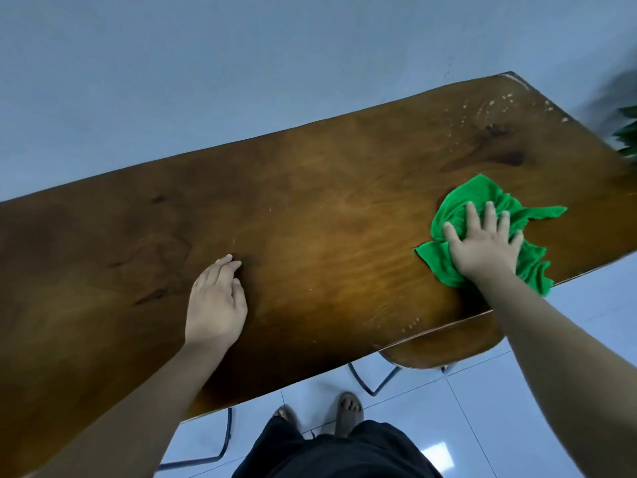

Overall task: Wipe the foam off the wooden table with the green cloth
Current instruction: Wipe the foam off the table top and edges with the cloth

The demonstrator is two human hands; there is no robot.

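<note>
Leftmost, the left hand (215, 305) is being rested palm down on the wooden table (310, 208), its fingers straight and held close together, gripping nothing. Further right, near the table's front edge, a small patch of foam specks (412, 324) is lying on the wood, between the two hands and apart from both. Below that edge a rounded wooden seat (448, 346) is being partly hidden by the tabletop, and sandalled feet (348, 412) are being planted on the white tiled floor (482, 408). To the right, the green cloth (458, 205) is being pressed against the table by the right hand (482, 243), whose fingers are being spread wide and straight over the crumpled fabric rather than curled round it; the cloth is lying by the front right edge, its lowest fold reaching that edge. In the far right corner, faint foam traces (496, 105) are lying well apart from the cloth. Green leaves (627, 132) are being cut off by the frame's right side.
</note>
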